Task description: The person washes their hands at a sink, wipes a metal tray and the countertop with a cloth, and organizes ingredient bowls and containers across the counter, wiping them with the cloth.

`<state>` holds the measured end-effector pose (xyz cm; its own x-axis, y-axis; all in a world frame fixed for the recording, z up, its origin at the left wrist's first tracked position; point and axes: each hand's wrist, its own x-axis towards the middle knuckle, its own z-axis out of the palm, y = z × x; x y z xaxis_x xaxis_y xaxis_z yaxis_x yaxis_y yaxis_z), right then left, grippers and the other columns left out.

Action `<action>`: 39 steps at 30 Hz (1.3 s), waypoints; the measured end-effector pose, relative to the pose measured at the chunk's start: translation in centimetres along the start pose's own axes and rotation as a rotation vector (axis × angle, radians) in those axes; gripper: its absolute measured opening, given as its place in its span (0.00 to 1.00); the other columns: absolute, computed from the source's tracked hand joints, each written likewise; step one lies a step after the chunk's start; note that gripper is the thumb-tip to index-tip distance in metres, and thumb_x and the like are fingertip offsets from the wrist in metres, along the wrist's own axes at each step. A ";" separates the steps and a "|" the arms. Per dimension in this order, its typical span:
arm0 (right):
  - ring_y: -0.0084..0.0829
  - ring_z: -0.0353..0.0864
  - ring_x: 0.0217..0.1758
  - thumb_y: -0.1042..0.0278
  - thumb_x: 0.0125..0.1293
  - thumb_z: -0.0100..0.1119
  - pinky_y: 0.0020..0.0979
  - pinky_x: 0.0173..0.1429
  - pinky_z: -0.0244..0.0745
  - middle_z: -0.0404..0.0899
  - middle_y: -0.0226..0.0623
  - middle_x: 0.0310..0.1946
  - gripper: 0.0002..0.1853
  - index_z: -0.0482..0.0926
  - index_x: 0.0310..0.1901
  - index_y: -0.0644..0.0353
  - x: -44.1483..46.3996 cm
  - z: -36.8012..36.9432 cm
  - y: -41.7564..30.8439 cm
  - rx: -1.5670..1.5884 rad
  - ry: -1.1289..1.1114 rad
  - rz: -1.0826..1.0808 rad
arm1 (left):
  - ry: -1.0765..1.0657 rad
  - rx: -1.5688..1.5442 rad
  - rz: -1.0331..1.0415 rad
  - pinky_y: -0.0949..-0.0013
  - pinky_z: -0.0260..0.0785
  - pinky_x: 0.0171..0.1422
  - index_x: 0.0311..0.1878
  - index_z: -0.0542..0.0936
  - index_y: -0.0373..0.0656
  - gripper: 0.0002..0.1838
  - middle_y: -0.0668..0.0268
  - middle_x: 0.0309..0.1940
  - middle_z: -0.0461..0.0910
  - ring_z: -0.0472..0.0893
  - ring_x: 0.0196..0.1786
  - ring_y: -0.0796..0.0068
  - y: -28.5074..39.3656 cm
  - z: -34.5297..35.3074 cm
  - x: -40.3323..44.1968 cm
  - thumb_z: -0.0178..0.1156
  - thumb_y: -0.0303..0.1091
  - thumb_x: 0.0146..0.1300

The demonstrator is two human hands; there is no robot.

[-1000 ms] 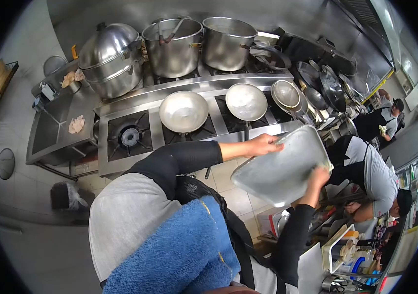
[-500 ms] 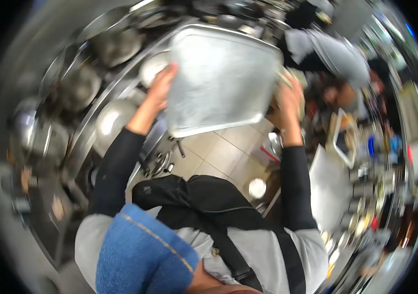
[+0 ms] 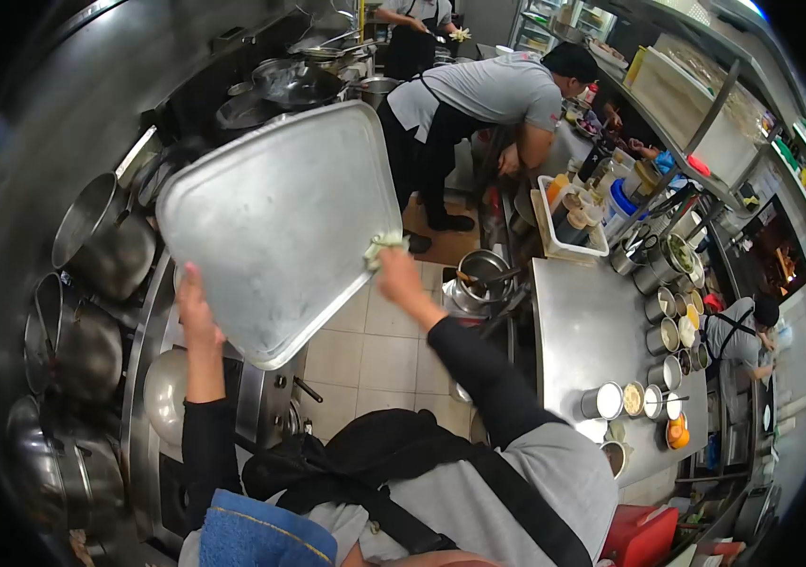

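A large rectangular metal tray (image 3: pixel 280 217) is held up in front of me, tilted over the floor. My left hand (image 3: pixel 199 321) grips its lower left edge, with part of the fingers hidden behind the metal. At the tray's right edge, my right hand (image 3: pixel 397 275) is closed on a pale greenish cloth (image 3: pixel 385 248), which touches the rim. A blue towel (image 3: pixel 266 535) lies over my left shoulder.
Large pots (image 3: pixel 91 354) and a wok (image 3: pixel 166 397) are on the stove at left. Right of me stands a steel counter (image 3: pixel 578 326) with several small containers. A co-worker (image 3: pixel 488 90) leans over beyond the tray; others are farther off. A pot (image 3: pixel 483 274) sits beside the counter.
The view has turned toward the counter on the right. The tray, still in my left hand, now sits left of centre, and my right hand with the cloth has moved lower on its right edge.
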<state>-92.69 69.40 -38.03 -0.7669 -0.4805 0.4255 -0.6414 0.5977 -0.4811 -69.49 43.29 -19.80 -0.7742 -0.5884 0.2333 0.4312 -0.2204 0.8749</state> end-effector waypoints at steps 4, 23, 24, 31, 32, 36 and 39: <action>0.51 0.75 0.59 0.71 0.56 0.58 0.46 0.62 0.71 0.76 0.52 0.52 0.20 0.77 0.53 0.59 -6.7 2.7 -14.1 0.479 -0.355 0.022 | 0.072 0.178 0.076 0.69 0.70 0.59 0.56 0.76 0.35 0.24 0.64 0.50 0.79 0.79 0.51 0.72 -7.5 1.1 2.4 0.55 0.50 0.73; 0.55 0.69 0.63 0.82 0.54 0.55 0.48 0.65 0.68 0.72 0.55 0.57 0.29 0.72 0.61 0.59 -6.8 3.4 -15.4 0.449 -0.247 -0.639 | -0.031 -0.027 -0.238 0.65 0.77 0.52 0.61 0.73 0.35 0.30 0.60 0.52 0.79 0.81 0.51 0.69 -4.5 -0.4 1.9 0.53 0.54 0.73; 0.54 0.70 0.63 0.83 0.55 0.54 0.48 0.65 0.68 0.73 0.54 0.57 0.28 0.74 0.60 0.59 -8.4 3.8 -12.2 0.369 -0.315 -0.818 | -0.031 -0.083 -0.250 0.65 0.78 0.53 0.62 0.71 0.34 0.31 0.59 0.55 0.78 0.81 0.52 0.68 -3.6 -1.0 1.7 0.53 0.55 0.72; 0.48 0.77 0.41 0.75 0.48 0.57 0.44 0.45 0.75 0.77 0.42 0.43 0.14 0.81 0.39 0.55 10.5 -7.6 -0.2 -0.247 0.230 -0.478 | -0.153 0.142 -0.084 0.61 0.70 0.66 0.67 0.66 0.32 0.34 0.55 0.62 0.74 0.77 0.61 0.64 0.8 -3.3 2.0 0.49 0.56 0.74; 0.49 0.78 0.41 0.75 0.49 0.57 0.45 0.45 0.76 0.76 0.42 0.44 0.12 0.81 0.38 0.55 10.8 -8.3 0.8 -0.291 0.273 -0.407 | -0.113 0.125 -0.048 0.61 0.71 0.65 0.67 0.67 0.32 0.34 0.55 0.61 0.74 0.76 0.61 0.65 1.2 -2.9 2.1 0.49 0.55 0.74; 0.52 0.79 0.48 0.74 0.56 0.54 0.47 0.53 0.77 0.75 0.50 0.49 0.12 0.82 0.41 0.61 4.7 -2.4 -0.4 -0.304 -0.127 0.013 | 0.007 0.047 0.029 0.62 0.71 0.63 0.64 0.69 0.32 0.32 0.55 0.60 0.75 0.77 0.59 0.65 0.7 -2.4 2.5 0.52 0.53 0.74; 0.52 0.79 0.48 0.74 0.54 0.55 0.48 0.53 0.77 0.77 0.54 0.47 0.14 0.81 0.43 0.62 -0.8 2.6 -9.2 -0.003 -0.212 0.028 | 0.138 0.108 0.105 0.64 0.71 0.60 0.58 0.74 0.32 0.27 0.57 0.53 0.79 0.79 0.53 0.68 -2.6 -0.3 4.0 0.56 0.50 0.72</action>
<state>-86.19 62.63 -35.90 -0.7726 -0.5875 0.2407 -0.6196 0.6149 -0.4879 -73.54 41.28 -21.29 -0.6537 -0.7062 0.2719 0.4481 -0.0717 0.8911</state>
